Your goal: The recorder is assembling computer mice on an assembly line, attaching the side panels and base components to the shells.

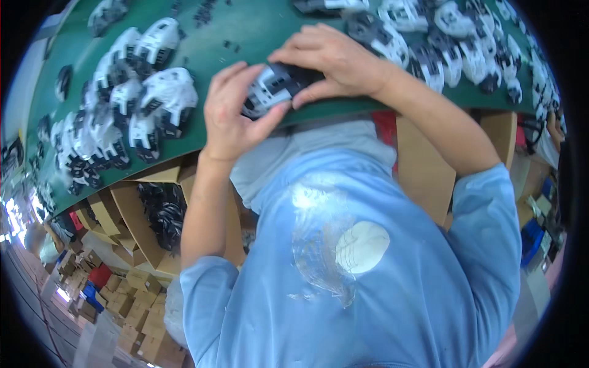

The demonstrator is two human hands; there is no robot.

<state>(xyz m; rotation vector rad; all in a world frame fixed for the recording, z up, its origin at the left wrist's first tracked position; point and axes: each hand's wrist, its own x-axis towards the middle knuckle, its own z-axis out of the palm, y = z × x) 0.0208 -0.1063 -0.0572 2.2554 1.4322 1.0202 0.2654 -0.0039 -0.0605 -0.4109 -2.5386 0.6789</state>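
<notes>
Between my two hands, close to the near edge of the green table, is a black-and-white moulded plastic part with slots in its surface; its exact kind does not show. My left hand grips its left end, thumb along the near side and fingers over the far side. At the other end, my right hand holds the dark portion, with the thumb on the near edge and the fingers curled over the top. Both palms hide part of its surface.
Many similar white-and-black parts lie in a cluster at left and another cluster at right. Small black pieces are scattered beyond my hands. Below the table edge stand open cardboard boxes, one holding black parts.
</notes>
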